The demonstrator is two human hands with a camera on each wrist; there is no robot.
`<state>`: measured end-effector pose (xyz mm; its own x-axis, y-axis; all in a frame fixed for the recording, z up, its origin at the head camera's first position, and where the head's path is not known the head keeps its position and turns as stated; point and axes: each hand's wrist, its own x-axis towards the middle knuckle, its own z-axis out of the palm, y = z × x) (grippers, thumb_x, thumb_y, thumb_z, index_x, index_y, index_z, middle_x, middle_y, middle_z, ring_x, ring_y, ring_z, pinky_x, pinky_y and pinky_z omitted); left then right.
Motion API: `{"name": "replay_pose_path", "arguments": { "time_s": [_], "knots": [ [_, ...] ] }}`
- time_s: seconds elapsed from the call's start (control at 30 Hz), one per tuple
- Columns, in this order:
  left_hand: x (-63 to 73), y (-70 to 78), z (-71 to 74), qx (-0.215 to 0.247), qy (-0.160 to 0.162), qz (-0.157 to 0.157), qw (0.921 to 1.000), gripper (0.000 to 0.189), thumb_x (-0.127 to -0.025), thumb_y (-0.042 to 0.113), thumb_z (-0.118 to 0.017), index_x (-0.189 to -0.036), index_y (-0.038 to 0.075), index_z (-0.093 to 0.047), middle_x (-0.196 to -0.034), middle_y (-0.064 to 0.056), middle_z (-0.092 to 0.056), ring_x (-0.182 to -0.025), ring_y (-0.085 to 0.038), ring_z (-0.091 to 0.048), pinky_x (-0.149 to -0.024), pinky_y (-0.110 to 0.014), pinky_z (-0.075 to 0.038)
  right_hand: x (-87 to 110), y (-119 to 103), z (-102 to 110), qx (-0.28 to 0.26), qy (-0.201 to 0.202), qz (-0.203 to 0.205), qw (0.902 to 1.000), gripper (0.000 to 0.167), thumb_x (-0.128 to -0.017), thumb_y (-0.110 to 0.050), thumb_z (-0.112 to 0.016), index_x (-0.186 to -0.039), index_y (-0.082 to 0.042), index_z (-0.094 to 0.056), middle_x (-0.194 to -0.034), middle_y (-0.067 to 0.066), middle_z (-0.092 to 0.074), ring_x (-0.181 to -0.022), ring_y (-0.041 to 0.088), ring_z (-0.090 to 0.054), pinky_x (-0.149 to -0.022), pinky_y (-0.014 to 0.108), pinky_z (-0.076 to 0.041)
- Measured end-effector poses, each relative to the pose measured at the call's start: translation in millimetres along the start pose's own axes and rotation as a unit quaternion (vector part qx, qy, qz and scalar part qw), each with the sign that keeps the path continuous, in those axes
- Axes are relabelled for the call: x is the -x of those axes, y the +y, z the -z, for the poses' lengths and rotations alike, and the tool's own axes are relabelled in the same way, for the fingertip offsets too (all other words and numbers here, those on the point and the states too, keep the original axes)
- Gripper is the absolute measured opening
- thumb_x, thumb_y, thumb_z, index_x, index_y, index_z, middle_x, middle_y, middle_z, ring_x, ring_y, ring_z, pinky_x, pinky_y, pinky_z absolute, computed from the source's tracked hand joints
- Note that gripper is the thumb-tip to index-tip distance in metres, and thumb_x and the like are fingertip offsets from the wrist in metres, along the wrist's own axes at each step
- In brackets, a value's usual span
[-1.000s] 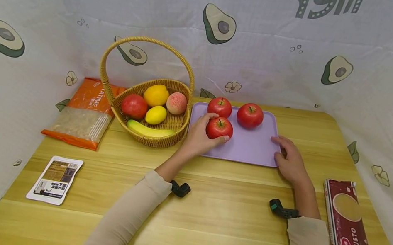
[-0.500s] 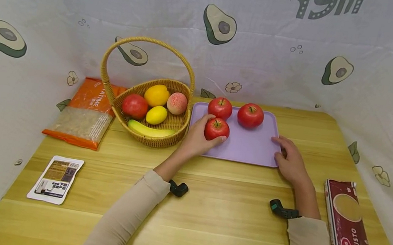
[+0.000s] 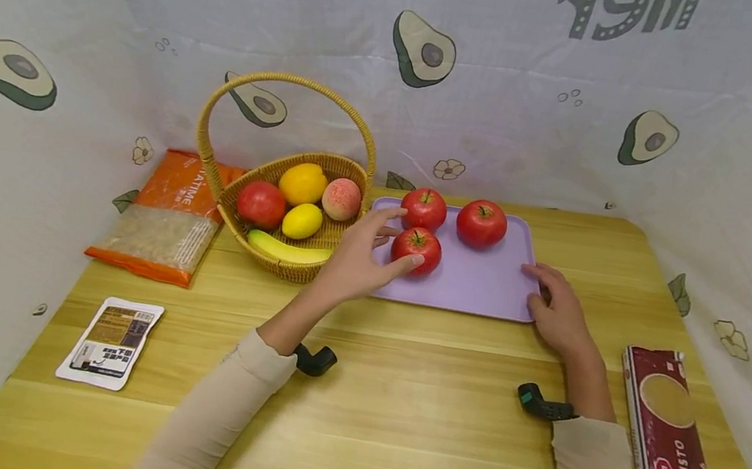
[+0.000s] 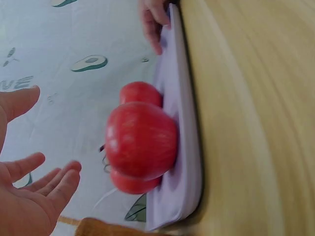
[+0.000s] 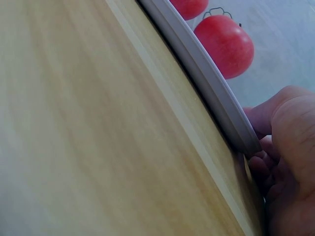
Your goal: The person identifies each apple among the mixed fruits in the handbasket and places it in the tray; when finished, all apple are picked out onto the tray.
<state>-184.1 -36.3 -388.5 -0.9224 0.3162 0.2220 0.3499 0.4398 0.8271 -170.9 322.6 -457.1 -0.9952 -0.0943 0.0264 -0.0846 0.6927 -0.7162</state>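
Note:
Three red apples sit on the lilac tray (image 3: 484,283): a front apple (image 3: 423,247), a back left apple (image 3: 425,208) and a back right apple (image 3: 482,224). My left hand (image 3: 356,262) hovers by the front apple with fingers and thumb spread; in the left wrist view a gap separates the hand (image 4: 29,201) from that apple (image 4: 140,142). At the tray's right end my right hand (image 3: 559,315) holds the rim. The right wrist view has this hand (image 5: 298,142) with its thumb on the tray's edge (image 5: 211,78) and its other fingers curled beneath.
Left of the tray stands a wicker basket (image 3: 298,273) with a tall handle, bearing several fruits, among them a banana (image 3: 287,249) and a peach (image 3: 342,199). An orange bag (image 3: 158,216) and a white pouch (image 3: 110,343) lie at the left, a dark red packet (image 3: 679,461) at the right.
My left hand has let go of the front apple and drawn back to the left, its fingers spreading. Before that, the apple shifted slightly left. The right hand stays at the tray's edge.

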Motion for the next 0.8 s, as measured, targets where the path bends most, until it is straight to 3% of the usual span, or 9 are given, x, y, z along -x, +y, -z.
{"name": "replay_pose_path", "arguments": {
  "time_s": [0.17,0.33,0.5,0.8],
  "knots": [
    [2.5,-2.0,26.1,-0.018,0.035,-0.013,0.9992,0.071,-0.088,0.044,-0.080,-0.147,0.017,-0.052,-0.143,-0.005,-0.057,-0.119,-0.022,-0.065,-0.103,-0.033,-0.055,-0.4,-0.1,0.9,0.001,-0.003,-0.002,1.0000,0.048,-0.103,-0.002,-0.044,-0.151,0.002,-0.046,-0.161,0.032,-0.029,-0.149,0.055,-0.026,-0.119,0.070,-0.024],
    [9.1,-15.4,56.8,-0.060,0.078,-0.005,0.9951,0.074,-0.086,0.048,-0.080,-0.147,0.016,-0.053,-0.146,-0.011,-0.055,-0.124,-0.032,-0.061,-0.107,-0.044,-0.052,-0.1,1.9,-1.1,0.000,-0.001,-0.001,1.0000,0.048,-0.103,-0.001,-0.044,-0.150,0.002,-0.046,-0.161,0.032,-0.029,-0.149,0.055,-0.026,-0.119,0.070,-0.023],
    [19.0,-31.9,85.9,-0.119,0.111,0.015,0.9866,0.079,-0.082,0.052,-0.082,-0.147,0.017,-0.053,-0.150,-0.009,-0.053,-0.126,-0.035,-0.056,-0.107,-0.050,-0.048,0.7,4.6,-4.7,0.000,-0.007,-0.002,1.0000,0.048,-0.103,-0.002,-0.044,-0.151,0.002,-0.046,-0.162,0.032,-0.029,-0.149,0.055,-0.025,-0.119,0.070,-0.023],
    [27.7,-51.3,114.7,-0.170,0.154,0.036,0.9726,0.081,-0.080,0.050,-0.083,-0.146,0.012,-0.055,-0.148,-0.015,-0.051,-0.139,-0.039,-0.045,-0.114,-0.065,-0.036,1.2,0.5,0.1,-0.003,-0.001,0.002,1.0000,0.048,-0.102,-0.001,-0.043,-0.150,0.002,-0.047,-0.161,0.032,-0.030,-0.149,0.055,-0.026,-0.119,0.070,-0.023]
  ]
}}
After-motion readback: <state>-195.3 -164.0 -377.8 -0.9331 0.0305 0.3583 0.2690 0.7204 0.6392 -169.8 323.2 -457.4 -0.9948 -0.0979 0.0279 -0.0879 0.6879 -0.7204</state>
